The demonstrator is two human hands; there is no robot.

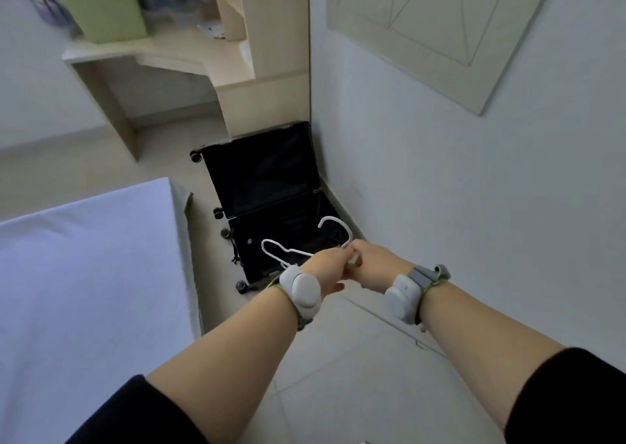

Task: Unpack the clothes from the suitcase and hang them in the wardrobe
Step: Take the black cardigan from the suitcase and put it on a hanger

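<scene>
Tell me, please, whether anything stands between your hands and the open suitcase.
Nothing visible does. The left hand and right hand hold a white hanger above the near half of the black suitcase, which lies open on the floor beside the bed. No clothes show against its dark lining.

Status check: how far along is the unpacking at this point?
Done: the black suitcase lies open on the floor. In hand: the left hand and right hand both grip a bare white hanger over it, with no garment on it. Left: the dark interior hides whether clothes remain, and no hung clothes are in view, so the hanging seems yet to come.
</scene>
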